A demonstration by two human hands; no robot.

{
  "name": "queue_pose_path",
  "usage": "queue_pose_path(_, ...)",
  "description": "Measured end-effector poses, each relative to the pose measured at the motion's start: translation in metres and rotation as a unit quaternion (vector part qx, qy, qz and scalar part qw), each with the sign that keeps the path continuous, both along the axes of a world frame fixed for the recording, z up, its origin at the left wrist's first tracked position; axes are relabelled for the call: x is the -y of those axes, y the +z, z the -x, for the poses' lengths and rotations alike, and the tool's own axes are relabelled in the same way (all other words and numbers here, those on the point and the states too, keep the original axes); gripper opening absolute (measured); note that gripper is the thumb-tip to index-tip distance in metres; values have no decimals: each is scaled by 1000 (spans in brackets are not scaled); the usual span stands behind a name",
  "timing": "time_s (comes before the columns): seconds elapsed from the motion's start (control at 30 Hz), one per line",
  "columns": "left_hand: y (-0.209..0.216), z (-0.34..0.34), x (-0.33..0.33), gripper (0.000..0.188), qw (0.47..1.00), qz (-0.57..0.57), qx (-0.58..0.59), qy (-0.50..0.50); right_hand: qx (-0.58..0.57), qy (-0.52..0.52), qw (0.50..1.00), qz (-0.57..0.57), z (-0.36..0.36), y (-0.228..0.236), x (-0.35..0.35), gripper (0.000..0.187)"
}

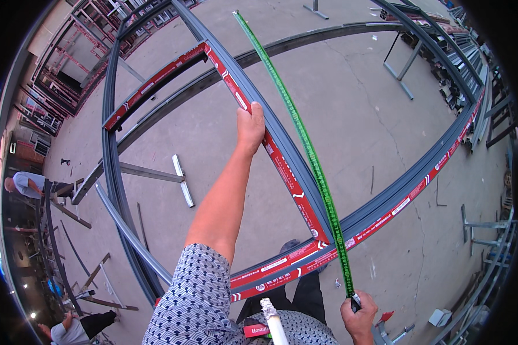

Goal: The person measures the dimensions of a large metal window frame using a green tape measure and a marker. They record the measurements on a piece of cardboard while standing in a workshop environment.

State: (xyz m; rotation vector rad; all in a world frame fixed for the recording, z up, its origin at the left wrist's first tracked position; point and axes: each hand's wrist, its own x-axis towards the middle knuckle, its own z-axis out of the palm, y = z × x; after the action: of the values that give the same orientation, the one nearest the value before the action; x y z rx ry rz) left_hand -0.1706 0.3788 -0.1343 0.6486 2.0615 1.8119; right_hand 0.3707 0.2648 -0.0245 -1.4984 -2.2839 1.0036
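A large grey metal frame (pixel 296 167) with red protective film lies across supports in front of me. My left hand (pixel 251 129) is closed around its middle bar, on the red-filmed side. Low on the right, my right hand (pixel 360 316) grips a tape measure (pixel 356 302), whose case is mostly hidden by the fingers. Its green blade (pixel 299 123) is drawn far out, running up and leftward beside the middle bar. The blade crosses the near rail (pixel 380 215), and its free end stands out beyond my left hand, touched by neither hand.
Under the frame runs a long curved-looking steel beam (pixel 172 106) on stands, one with a white foot (pixel 183 181). Metal profiles (pixel 477 115) are heaped at right; finished frames (pixel 69 63) lean at far left. Two people (pixel 31 185) work at left. A cigarette (pixel 275 325) juts in below.
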Motion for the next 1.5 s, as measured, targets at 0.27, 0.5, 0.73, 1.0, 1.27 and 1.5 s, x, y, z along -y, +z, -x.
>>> queue_pose_path(0.27,1,-2,-3,44,1000,2,-9,23,4,9,1000,11,0,2,-2,19)
queue_pose_path(0.5,6,-2,-1,45,999,32,-12,13,14,18,1000,2,-1,1,-4,18)
queue_pose_path(0.73,-2,0,-2,42,1000,-1,-12,19,1,36,999,-6,-4,2,-11,20)
queue_pose_path(1.0,-5,3,-4,42,999,24,-15,38,29,46,998,-17,2,15,-16,22)
queue_pose_path(1.27,2,3,-6,43,998,23,-31,39,20,47,998,-25,-2,17,-24,21)
queue_pose_path(1.5,2,-1,-4,54,998,63,-5,23,55,60,996,-37,-4,21,-28,21)
